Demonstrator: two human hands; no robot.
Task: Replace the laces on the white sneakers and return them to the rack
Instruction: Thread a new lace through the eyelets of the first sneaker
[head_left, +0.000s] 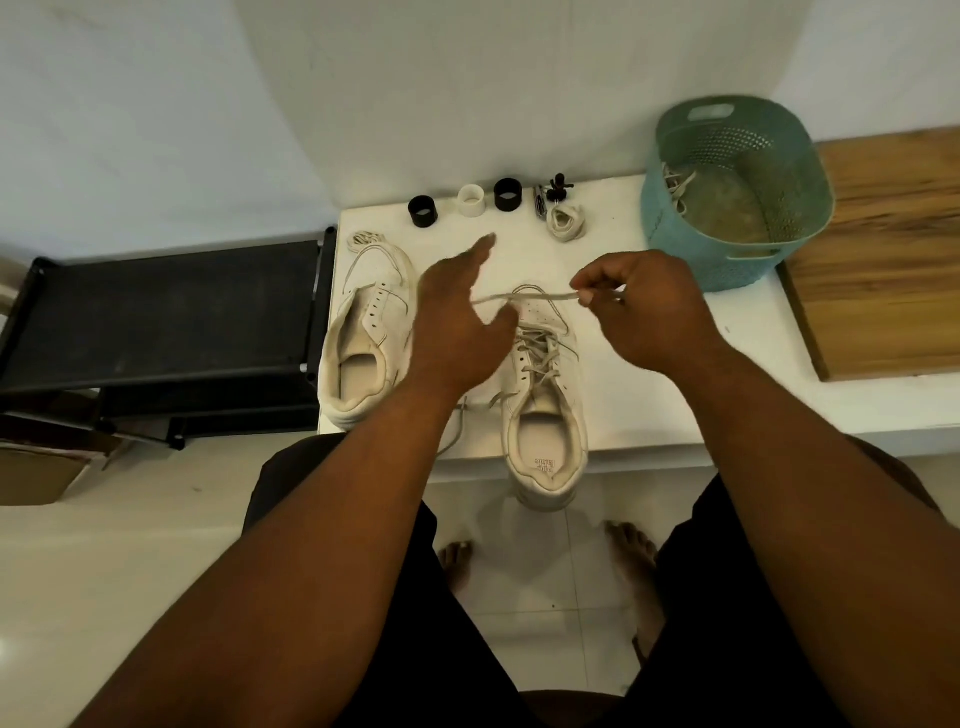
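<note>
At nine o'clock of the scene the black rack (166, 312) is seen, standing just beside the white table (675, 374). Next along, the unlaced sneaker (371, 332) is laid on the table with its toe toward twelve o'clock and its heel toward six; a loose lace (366, 240) is coiled at its toe.

The left hand (457, 332) is held over the gap between the two shoes, fingers straight and spread wide toward twelve o'clock, nothing gripped in it. Whether the lace brushes its thumb cannot be told.

Then the laced sneaker (543, 395), the shoe in hand, is set along the same twelve-to-six axis, its heel hanging past the table's near edge. A stretch of its lace (524, 297) is drawn level across the toe, running from nine to three o'clock, crosswise to the shoe's long axis. Its three o'clock end is pinched between thumb and fingertips of the right hand (644, 317), which is the nearer hand to that free end.

Judged from this, the lace is only partly out of the eyelets, and the coming pull is best taken toward three o'clock by the right hand while the shoe is steadied by the left.

At one o'clock a bundled lace (566, 222) is waiting, and past it the green basket (737, 192) is stood at two o'clock.
</note>
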